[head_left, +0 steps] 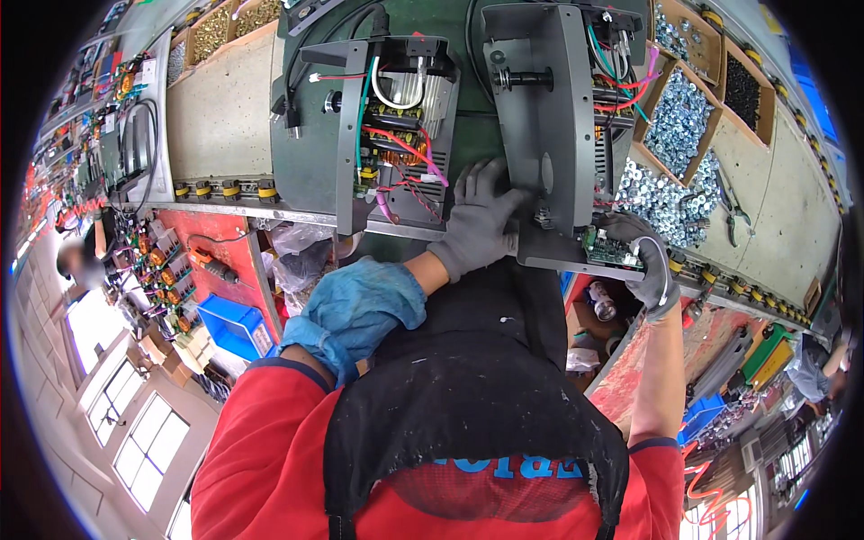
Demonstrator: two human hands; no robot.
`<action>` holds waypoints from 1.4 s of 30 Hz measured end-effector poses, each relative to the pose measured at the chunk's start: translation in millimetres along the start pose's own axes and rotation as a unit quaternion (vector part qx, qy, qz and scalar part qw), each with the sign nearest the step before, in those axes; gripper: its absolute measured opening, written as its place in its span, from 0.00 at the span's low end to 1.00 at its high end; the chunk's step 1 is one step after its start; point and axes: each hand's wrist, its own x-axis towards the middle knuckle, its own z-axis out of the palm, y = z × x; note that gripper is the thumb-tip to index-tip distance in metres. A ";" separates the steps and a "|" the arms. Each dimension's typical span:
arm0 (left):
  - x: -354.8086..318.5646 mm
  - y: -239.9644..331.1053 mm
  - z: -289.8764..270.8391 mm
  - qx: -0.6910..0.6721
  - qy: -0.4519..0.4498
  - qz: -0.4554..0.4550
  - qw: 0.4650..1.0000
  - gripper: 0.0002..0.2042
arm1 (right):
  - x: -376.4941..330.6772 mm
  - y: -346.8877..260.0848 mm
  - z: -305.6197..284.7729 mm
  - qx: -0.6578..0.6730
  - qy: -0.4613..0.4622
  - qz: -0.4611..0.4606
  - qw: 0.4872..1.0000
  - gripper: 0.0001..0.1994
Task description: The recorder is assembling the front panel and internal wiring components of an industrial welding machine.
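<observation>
The grey sheet-metal chassis (549,117) with exposed wiring stands on the green workbench mat (477,148), and both gloved hands are on its near end. The left hand (477,220) lies flat against the chassis's lower left edge, fingers spread. The right hand (648,261) curls around the green circuit board (610,249) at the chassis's lower right corner, just below the box of silver nuts (670,193).
</observation>
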 end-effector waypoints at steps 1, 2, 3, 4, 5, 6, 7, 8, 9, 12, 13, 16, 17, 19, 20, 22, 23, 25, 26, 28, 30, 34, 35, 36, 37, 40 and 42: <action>-0.5 1.0 4.4 0.000 0.025 0.019 1.000 0.27 | 2.8 1.4 -3.4 0.042 -0.004 0.033 0.999 0.19; -1.0 1.8 7.8 -0.017 0.024 0.006 1.000 0.23 | 4.9 2.6 -5.8 0.093 -0.003 0.031 0.995 0.19; -1.7 2.3 10.5 -0.033 0.028 0.001 0.999 0.20 | 8.8 5.7 -9.9 0.224 -0.004 0.030 0.974 0.20; -3.4 2.2 11.8 -0.036 0.022 -0.009 0.999 0.20 | 10.7 6.8 -11.1 0.306 -0.031 0.151 0.939 0.22; -5.6 1.8 12.5 -0.019 0.010 0.002 1.000 0.17 | 14.2 8.9 -13.8 0.211 -0.077 0.255 0.940 0.22; -6.5 1.3 13.6 -0.006 0.018 0.020 1.000 0.15 | 18.1 10.2 -15.0 0.147 -0.099 0.301 0.937 0.23; -6.6 1.7 16.4 -0.001 -0.002 0.013 1.000 0.15 | 20.4 9.6 -15.3 0.125 -0.124 0.329 0.928 0.23; -6.2 2.2 19.5 0.019 0.000 0.003 1.000 0.13 | 23.1 8.3 -15.6 0.226 -0.106 0.360 0.899 0.22; -6.6 2.9 22.6 0.038 0.000 -0.006 0.999 0.12 | 25.5 6.5 -15.2 0.309 -0.099 0.393 0.860 0.22; -4.2 0.9 31.7 0.074 0.027 -0.013 0.997 0.16 | 32.6 1.2 -14.0 0.014 -0.064 0.033 0.997 0.20; -4.7 -1.4 32.5 0.077 0.039 -0.010 0.996 0.16 | 35.4 0.8 -12.6 -0.061 -0.075 0.008 0.995 0.20; -4.7 -13.0 29.3 0.051 0.049 0.019 0.997 0.15 | 40.8 1.1 -5.1 -0.138 -0.093 -0.022 0.986 0.22; -2.9 -16.8 27.1 0.030 0.061 0.029 0.997 0.13 | 42.3 1.2 -0.5 -0.108 -0.063 -0.030 0.992 0.21; 1.0 -18.0 19.8 0.008 0.074 0.041 0.996 0.11 | 42.5 -2.8 5.3 -0.033 -0.031 -0.014 0.999 0.19; 1.5 -13.9 13.5 -0.006 0.063 0.021 0.998 0.13 | 41.6 -7.7 5.5 0.036 -0.012 0.007 0.999 0.17; 3.3 0.4 -7.2 -0.016 0.057 0.003 0.998 0.15 | 37.8 -25.2 -2.0 0.048 0.013 -0.009 0.999 0.15; 1.1 13.8 -21.6 0.002 0.039 -0.020 0.999 0.15 | 34.7 -38.0 -10.6 0.049 -0.020 0.099 0.994 0.14; -3.1 45.4 -58.3 0.022 0.023 -0.033 0.999 0.16 | 38.3 -58.5 -40.5 0.068 -0.158 0.278 0.945 0.15; -5.5 62.2 -81.8 -0.006 -0.031 -0.067 0.997 0.17 | 43.6 -67.2 -61.1 0.069 -0.202 0.295 0.932 0.17; 7.1 88.2 -122.6 -0.029 -0.079 -0.096 0.992 0.18 | 49.6 -86.8 -83.6 0.301 -0.025 0.174 0.937 0.26; 52.2 91.5 -157.1 0.006 -0.043 -0.018 0.999 0.20 | 78.5 -82.1 -108.1 0.253 0.000 0.126 0.959 0.34; 157.8 91.5 -189.0 -0.121 0.047 0.045 0.990 0.20 | 137.8 -57.5 -127.4 0.522 0.102 0.107 0.840 0.27; 172.8 88.8 -195.0 -0.130 0.028 0.074 0.988 0.20 | 148.6 -55.1 -129.9 0.522 0.115 0.098 0.840 0.27; 183.3 87.3 -198.3 -0.136 0.009 0.101 0.986 0.21 | 157.6 -55.3 -129.4 0.519 0.155 0.121 0.832 0.28; 185.7 87.4 -195.8 -0.303 -0.051 0.047 0.950 0.25 | 165.1 -58.2 -125.6 0.524 0.183 0.122 0.823 0.28; 183.1 89.9 -178.6 -0.655 -0.086 0.039 0.750 0.28 | 172.4 -76.5 -107.2 0.538 0.232 0.119 0.802 0.26; 183.8 87.8 -165.8 -0.610 -0.041 0.041 0.790 0.31 | 175.3 -85.4 -93.0 0.492 0.284 0.117 0.815 0.26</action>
